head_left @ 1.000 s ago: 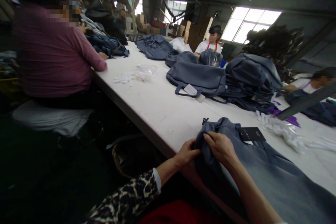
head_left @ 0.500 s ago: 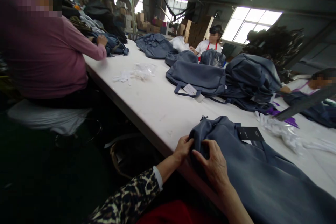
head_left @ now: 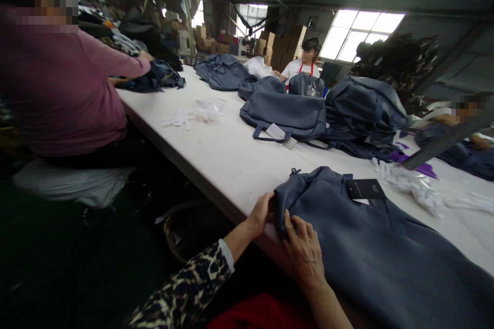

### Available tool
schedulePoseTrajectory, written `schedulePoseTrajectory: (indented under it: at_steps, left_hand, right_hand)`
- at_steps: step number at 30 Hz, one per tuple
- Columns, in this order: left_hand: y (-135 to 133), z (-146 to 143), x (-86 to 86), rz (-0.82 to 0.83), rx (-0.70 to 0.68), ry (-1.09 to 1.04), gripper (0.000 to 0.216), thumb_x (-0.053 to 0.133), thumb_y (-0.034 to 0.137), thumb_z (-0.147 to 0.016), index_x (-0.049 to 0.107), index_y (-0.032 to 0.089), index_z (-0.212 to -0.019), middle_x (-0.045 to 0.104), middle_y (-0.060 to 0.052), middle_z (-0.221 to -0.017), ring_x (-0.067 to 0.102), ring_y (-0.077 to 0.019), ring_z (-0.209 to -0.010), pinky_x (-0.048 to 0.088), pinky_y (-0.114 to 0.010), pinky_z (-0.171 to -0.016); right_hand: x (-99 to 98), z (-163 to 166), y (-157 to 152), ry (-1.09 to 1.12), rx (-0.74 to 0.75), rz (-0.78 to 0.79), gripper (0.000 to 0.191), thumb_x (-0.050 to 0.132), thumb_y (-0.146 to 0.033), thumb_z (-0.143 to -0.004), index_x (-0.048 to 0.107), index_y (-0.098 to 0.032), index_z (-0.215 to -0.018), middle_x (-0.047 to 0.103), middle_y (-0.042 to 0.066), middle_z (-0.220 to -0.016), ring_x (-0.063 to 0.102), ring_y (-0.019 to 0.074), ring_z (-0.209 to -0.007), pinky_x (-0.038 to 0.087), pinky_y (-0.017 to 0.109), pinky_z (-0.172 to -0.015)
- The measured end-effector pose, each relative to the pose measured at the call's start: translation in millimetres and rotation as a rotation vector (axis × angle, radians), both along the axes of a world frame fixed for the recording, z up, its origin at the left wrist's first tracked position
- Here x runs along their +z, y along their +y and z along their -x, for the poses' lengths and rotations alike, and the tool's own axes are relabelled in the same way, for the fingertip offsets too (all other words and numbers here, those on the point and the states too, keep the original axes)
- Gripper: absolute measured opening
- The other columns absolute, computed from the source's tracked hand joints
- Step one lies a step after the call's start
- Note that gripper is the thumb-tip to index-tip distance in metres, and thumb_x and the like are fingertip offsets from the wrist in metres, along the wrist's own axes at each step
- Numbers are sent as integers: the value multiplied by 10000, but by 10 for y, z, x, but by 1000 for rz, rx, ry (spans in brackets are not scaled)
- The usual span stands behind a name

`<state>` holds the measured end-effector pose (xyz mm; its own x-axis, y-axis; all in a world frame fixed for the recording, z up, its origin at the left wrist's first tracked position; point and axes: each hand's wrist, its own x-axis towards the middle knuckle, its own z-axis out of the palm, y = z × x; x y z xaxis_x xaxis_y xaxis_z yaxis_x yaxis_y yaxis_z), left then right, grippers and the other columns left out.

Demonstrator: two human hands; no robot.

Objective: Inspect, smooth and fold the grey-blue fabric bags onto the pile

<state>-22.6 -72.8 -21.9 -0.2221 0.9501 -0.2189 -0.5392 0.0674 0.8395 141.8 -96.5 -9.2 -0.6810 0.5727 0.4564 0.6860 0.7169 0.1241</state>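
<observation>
A dark blue bag [head_left: 370,236] lies across the near edge of the white table [head_left: 216,164], reaching out of view at the lower right. My left hand [head_left: 261,215] grips the bag's left end at the table edge, its fingertips partly hidden by the fabric. Close beside it, my right hand [head_left: 304,247] pinches a fold of the same end between thumb and fingers. On the bag's upper side lies a black tag [head_left: 366,189] with a white one under it. A zipper pull [head_left: 295,171] sticks up at the far corner.
More blue bags [head_left: 285,113] are heaped across the table. Clear plastic pieces [head_left: 206,109] lie at the left, and white bundled strips [head_left: 411,185] at the right near a slanted dark post [head_left: 451,144]. A person in pink [head_left: 65,87] sits at left; others work opposite.
My right hand has moved slightly left and down, and the bag's end looks flatter, its raised fold lowered. The person in pink has shifted their arm over the dark pile.
</observation>
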Motion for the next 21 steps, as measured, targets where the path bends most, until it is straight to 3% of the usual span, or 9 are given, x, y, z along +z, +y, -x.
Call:
schedulePoseTrajectory:
  at_steps: [6,10,13,18,21]
  left_hand:
    - [81,112,-6,-20,-37,168,430,801,496,-663,692,89,-751,617,4,-632,524,-104,-583,400,-217,-563]
    - [170,92,-31,-22,-34,158,471,760,521,-688,716,92,-876,701,-47,-767,623,-159,-713,485,-261,-692]
    - [240,94,-31,8,-38,149,493,749,542,-693,709,90,-887,718,-81,-797,653,-182,-751,514,-292,-735]
    - [373,176,-34,79,-65,233,451,758,531,-706,674,96,-785,672,-73,-667,605,-162,-574,504,-298,-590]
    - [333,235,34,65,-16,359,384,738,456,-766,656,97,-875,672,-74,-741,623,-168,-632,517,-304,-623]
  right_hand:
    - [-17,46,15,-26,-21,32,543,545,-201,-904,446,-155,-1436,602,142,-1200,540,264,-973,465,393,-794]
    - [39,-77,-42,-26,-24,-11,568,534,-298,-926,412,-165,-1464,520,149,-1404,476,313,-1234,432,449,-941]
    - [-13,-357,-114,-63,-40,-73,619,494,-210,-910,332,-139,-1504,397,137,-1527,370,323,-1375,369,490,-1042]
    - [-175,-777,-221,-131,-101,-148,707,425,-75,-898,162,-105,-1553,431,186,-1491,458,340,-1325,392,537,-1026]
    - [-237,-826,-236,-161,-89,-181,735,404,-4,-874,143,-97,-1554,444,201,-1475,485,347,-1301,422,538,-1002]
